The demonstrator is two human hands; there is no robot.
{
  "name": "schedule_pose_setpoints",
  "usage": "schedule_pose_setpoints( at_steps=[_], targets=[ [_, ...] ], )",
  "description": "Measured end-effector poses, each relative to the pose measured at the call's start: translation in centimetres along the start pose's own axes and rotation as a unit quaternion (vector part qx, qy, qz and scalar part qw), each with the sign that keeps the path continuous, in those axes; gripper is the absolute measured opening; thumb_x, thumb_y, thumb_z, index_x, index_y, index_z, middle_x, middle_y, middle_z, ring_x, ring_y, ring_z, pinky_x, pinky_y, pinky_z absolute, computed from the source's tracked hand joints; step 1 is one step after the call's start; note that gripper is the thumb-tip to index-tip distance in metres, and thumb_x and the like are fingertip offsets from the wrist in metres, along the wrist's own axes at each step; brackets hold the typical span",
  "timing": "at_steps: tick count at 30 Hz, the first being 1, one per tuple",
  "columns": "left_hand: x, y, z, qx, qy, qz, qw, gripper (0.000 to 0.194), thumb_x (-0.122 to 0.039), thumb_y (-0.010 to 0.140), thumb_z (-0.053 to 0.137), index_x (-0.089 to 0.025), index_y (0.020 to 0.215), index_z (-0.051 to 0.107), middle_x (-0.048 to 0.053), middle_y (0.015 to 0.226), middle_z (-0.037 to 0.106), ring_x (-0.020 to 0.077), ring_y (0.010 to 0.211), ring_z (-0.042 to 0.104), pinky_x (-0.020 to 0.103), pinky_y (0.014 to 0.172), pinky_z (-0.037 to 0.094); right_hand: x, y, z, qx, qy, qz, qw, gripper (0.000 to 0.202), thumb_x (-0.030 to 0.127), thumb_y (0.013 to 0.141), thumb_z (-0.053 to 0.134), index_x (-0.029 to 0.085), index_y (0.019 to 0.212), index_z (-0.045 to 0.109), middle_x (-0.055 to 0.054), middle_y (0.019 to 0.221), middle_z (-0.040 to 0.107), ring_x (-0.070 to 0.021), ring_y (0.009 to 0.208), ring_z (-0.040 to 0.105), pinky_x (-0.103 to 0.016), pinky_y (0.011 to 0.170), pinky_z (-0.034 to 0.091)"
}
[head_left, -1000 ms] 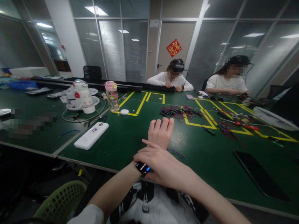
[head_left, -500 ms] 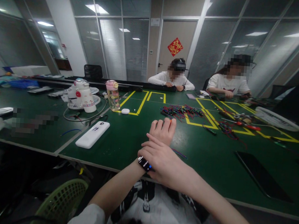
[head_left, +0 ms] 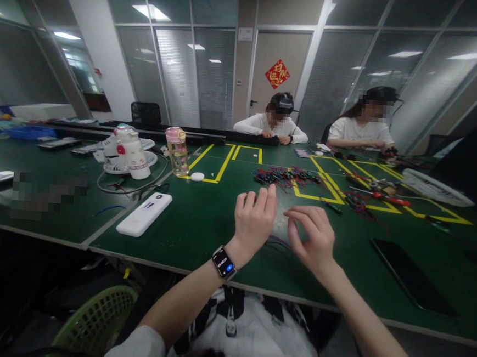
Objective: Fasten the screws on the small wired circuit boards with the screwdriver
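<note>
My left hand (head_left: 255, 218) is raised over the near side of the green table, its back towards me. Its fingers are curled and whatever they hold, if anything, is hidden. A smartwatch (head_left: 223, 262) with a lit screen sits on my left wrist. Just to the right, my right hand (head_left: 312, 236) hovers with curved fingers, thumb apart from them, nothing visible in it. Between and below the hands a thin red-and-blue wire (head_left: 280, 240) shows, partly behind my left hand. Beyond my hands lies a tangled pile of red, blue and black wires (head_left: 286, 177).
A white power bank (head_left: 145, 214) lies left, a black tablet-like slab (head_left: 412, 274) right. Farther back stand a pink-lidded bottle (head_left: 177, 151) and a white robot-shaped device (head_left: 125, 150). Yellow tape (head_left: 225, 164) marks the table (head_left: 202, 225). Two people sit opposite; another person's arm is far left.
My right hand has lifted off my left wrist and moved right, uncovering the watch. My left hand has turned more upright. The view has shifted slightly.
</note>
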State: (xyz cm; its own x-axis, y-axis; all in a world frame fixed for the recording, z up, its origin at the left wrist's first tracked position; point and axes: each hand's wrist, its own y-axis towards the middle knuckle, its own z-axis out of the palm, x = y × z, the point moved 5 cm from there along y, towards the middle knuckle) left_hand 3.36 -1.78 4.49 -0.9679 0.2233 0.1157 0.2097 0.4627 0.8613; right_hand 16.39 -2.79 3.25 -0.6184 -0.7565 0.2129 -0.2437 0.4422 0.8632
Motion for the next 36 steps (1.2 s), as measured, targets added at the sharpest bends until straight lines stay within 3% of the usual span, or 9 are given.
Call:
schedule_pose_setpoints(
  at_steps=[4, 7, 12, 18, 25, 28, 30, 32, 36],
  targets=[
    [0.0, 0.4, 0.0, 0.007, -0.014, 0.006, 1.000, 0.030, -0.026, 0.096, 0.047, -0.015, 0.122, 0.057, 0.010, 0.100, 0.066, 0.0219, 0.081, 0.059, 0.037, 0.073, 0.042, -4.0, -2.1, 3.9, 0.217, 0.069, 0.060, 0.972, 0.030, 0.029, 0.089, 0.056, 0.016, 0.115, 0.060, -0.013, 0.113, 0.062, -0.0250, 0.105, 0.059, -0.043, 0.093, 0.048],
    [0.2, 0.5, 0.5, 0.006, -0.038, 0.002, 0.999, 0.031, -0.024, 0.096, 0.046, -0.013, 0.123, 0.055, 0.012, 0.104, 0.066, 0.0231, 0.086, 0.060, 0.037, 0.073, 0.045, -4.6, -3.5, 6.2, 0.314, 0.100, 0.082, 0.941, 0.035, 0.035, 0.085, 0.065, 0.016, 0.115, 0.062, -0.012, 0.112, 0.063, -0.0250, 0.105, 0.058, -0.043, 0.095, 0.047],
    [0.4, 0.7, 1.1, 0.006, -0.189, -0.006, 0.982, 0.031, -0.013, 0.097, 0.037, -0.013, 0.125, 0.052, 0.012, 0.117, 0.063, 0.0183, 0.107, 0.060, 0.031, 0.092, 0.048, -4.3, -3.9, 7.5, 0.345, 0.130, 0.103, 0.924, 0.024, 0.032, 0.082, 0.068, 0.016, 0.101, 0.070, -0.011, 0.103, 0.065, -0.0245, 0.098, 0.060, -0.042, 0.089, 0.049],
    [0.9, 1.7, 1.3, 0.031, -0.307, -0.043, 0.950, 0.021, -0.016, 0.094, 0.049, -0.017, 0.111, 0.061, 0.005, 0.098, 0.061, 0.0148, 0.089, 0.061, 0.026, 0.081, 0.052, -4.4, -3.0, 8.0, 0.379, 0.160, 0.125, 0.903, 0.014, 0.019, 0.081, 0.066, 0.012, 0.091, 0.072, -0.008, 0.089, 0.069, -0.0200, 0.082, 0.064, -0.032, 0.076, 0.051],
    [0.8, 3.0, 1.9, 0.069, -0.317, -0.004, 0.946, 0.015, -0.030, 0.087, 0.064, -0.020, 0.098, 0.069, 0.002, 0.087, 0.053, 0.0124, 0.075, 0.058, 0.025, 0.071, 0.051, -5.1, -1.2, 8.5, 0.527, 0.181, 0.137, 0.819, 0.027, 0.024, 0.072, 0.073, 0.013, 0.096, 0.074, -0.005, 0.080, 0.071, -0.0183, 0.071, 0.063, -0.027, 0.064, 0.050],
    [0.9, 3.1, 2.2, 0.071, -0.342, 0.017, 0.937, 0.021, -0.029, 0.094, 0.054, -0.018, 0.106, 0.066, 0.004, 0.091, 0.057, 0.0141, 0.082, 0.061, 0.027, 0.077, 0.052, -5.4, -0.6, 9.2, 0.497, 0.165, 0.161, 0.837, 0.019, 0.023, 0.068, 0.075, 0.011, 0.083, 0.074, -0.005, 0.074, 0.070, -0.0170, 0.066, 0.061, -0.025, 0.060, 0.048],
    [1.1, 2.9, 2.4, 0.069, -0.398, 0.019, 0.915, 0.025, -0.022, 0.097, 0.044, -0.017, 0.113, 0.062, 0.007, 0.100, 0.062, 0.0154, 0.093, 0.062, 0.029, 0.084, 0.053, -5.6, -0.7, 9.7, 0.467, 0.169, 0.175, 0.850, 0.014, 0.021, 0.067, 0.075, 0.010, 0.075, 0.071, -0.005, 0.070, 0.068, -0.0156, 0.063, 0.059, -0.025, 0.058, 0.046],
    [1.2, 2.6, 2.8, 0.074, -0.484, 0.009, 0.872, 0.028, -0.017, 0.098, 0.039, -0.016, 0.117, 0.060, 0.008, 0.109, 0.064, 0.0148, 0.097, 0.064, 0.029, 0.088, 0.053, -5.6, -1.2, 10.2, 0.457, 0.205, 0.189, 0.845, 0.014, 0.022, 0.067, 0.075, 0.010, 0.072, 0.069, -0.003, 0.066, 0.065, -0.0139, 0.060, 0.057, -0.024, 0.058, 0.045],
    [1.1, 1.9, 3.8, 0.100, -0.622, -0.037, 0.775, 0.026, -0.022, 0.098, 0.043, -0.015, 0.116, 0.060, 0.009, 0.113, 0.063, 0.0130, 0.089, 0.068, 0.025, 0.078, 0.059, -5.4, -2.2, 10.3, 0.412, 0.293, 0.193, 0.841, 0.015, 0.025, 0.070, 0.070, 0.011, 0.075, 0.065, 0.002, 0.064, 0.057, -0.0113, 0.060, 0.051, -0.023, 0.057, 0.041]
  ],
)
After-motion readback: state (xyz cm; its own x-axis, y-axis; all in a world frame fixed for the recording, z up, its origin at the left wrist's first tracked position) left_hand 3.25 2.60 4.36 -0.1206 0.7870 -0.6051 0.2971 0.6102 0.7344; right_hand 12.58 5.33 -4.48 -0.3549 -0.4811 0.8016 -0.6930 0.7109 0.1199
